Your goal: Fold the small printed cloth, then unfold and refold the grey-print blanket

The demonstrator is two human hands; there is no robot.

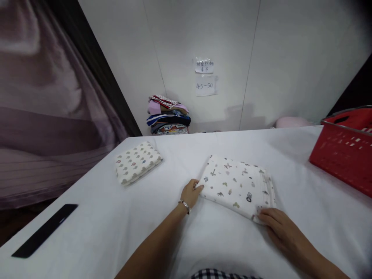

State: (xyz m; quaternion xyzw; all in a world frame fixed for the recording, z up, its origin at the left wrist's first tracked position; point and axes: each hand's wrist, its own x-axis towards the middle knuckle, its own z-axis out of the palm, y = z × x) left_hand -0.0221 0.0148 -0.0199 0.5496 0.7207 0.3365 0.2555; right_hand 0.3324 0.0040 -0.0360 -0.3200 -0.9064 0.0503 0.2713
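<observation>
A folded white cloth [232,186] printed with small leaves and other motifs lies in front of me on the white-covered table [139,228]. My left hand [192,192], with a bracelet at the wrist, pinches its near left corner between thumb and fingers. At the near right corner, my right hand [274,223] grips the cloth's edge, the fingertips on top and the thumb out of sight. Apart from both hands, a second folded white cloth [138,162] with a grey-green tree-like print rests to the left.
A red plastic basket [343,155] stands at the right. Beyond the far edge is a stack of folded fabrics [168,116] against the wall. A black flat strip [46,230] lies at the left edge, near a draped curtain [52,100]. Paper labels [206,85] hang on the wall.
</observation>
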